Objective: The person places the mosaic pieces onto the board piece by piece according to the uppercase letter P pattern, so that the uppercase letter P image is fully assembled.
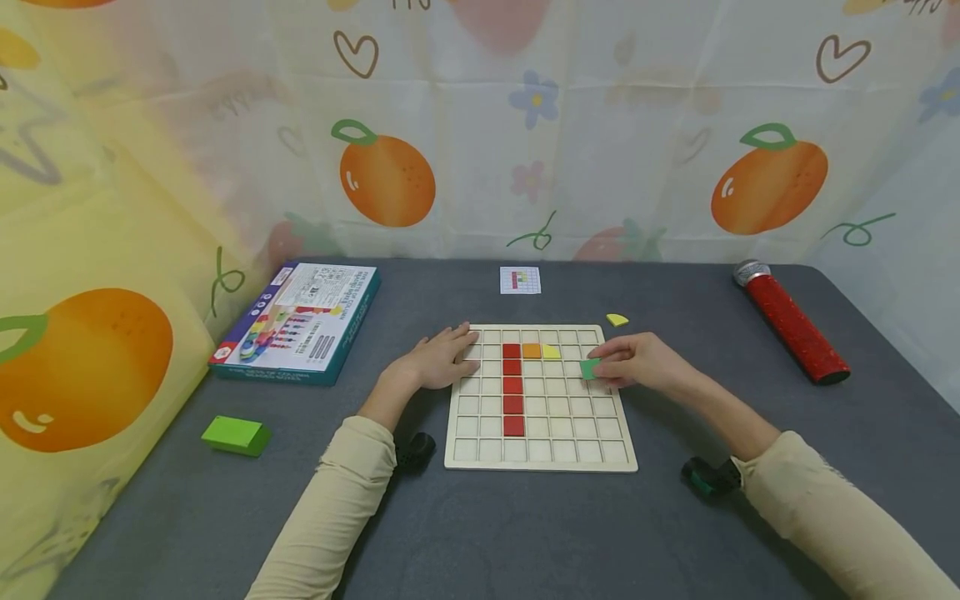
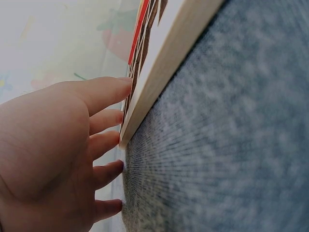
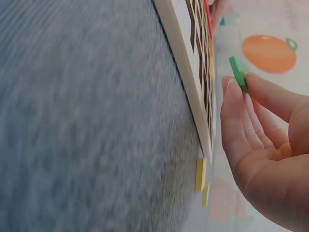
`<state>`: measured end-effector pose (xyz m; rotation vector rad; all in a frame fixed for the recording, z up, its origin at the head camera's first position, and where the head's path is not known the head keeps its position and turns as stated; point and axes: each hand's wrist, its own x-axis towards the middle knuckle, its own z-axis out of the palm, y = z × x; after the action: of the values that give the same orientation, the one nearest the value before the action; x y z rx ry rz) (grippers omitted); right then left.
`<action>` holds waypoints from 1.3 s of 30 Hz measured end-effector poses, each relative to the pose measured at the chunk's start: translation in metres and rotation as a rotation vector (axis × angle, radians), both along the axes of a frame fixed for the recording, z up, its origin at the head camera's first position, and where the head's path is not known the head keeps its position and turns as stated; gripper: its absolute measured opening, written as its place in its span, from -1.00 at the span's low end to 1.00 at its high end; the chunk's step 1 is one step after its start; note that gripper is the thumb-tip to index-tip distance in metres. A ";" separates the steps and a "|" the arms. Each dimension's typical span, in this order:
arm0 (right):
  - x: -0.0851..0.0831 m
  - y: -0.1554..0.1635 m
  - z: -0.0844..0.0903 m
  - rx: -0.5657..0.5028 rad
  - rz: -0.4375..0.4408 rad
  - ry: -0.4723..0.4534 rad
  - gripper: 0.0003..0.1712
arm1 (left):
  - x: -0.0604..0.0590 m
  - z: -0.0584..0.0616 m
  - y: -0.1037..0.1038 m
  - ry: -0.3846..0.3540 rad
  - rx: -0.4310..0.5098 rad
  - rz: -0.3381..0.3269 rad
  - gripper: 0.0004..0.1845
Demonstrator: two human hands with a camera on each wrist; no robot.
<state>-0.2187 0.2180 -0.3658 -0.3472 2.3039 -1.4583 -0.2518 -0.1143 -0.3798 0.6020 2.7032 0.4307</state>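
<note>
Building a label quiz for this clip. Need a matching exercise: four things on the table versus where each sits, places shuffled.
Things:
1. green tile
2. red tube
3. green block
4. game box

Places:
A. far right of the table, lying at an angle
B. left of the wooden grid board, beyond the left hand
C. pinched in the right hand over the board's right side
D. near left of the table, alone on the grey cloth

Pairs: 1-C, 2-A, 3-D, 4-B
</note>
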 end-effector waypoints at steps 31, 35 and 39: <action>-0.001 -0.048 -0.008 -0.047 -0.026 -0.134 -0.60 | -0.002 -0.003 0.000 0.011 0.004 0.000 -0.31; 0.000 -0.051 -0.008 -0.059 -0.017 -0.135 -0.59 | -0.003 -0.003 0.000 0.012 0.006 0.005 -0.32; 0.000 -0.055 -0.008 -0.064 -0.015 -0.136 -0.62 | -0.003 -0.003 0.000 0.014 0.002 0.010 -0.32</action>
<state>-0.2190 0.1633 -0.3743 -0.2411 2.1620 -1.5167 -0.2545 -0.1144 -0.3831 0.5950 2.7206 0.4332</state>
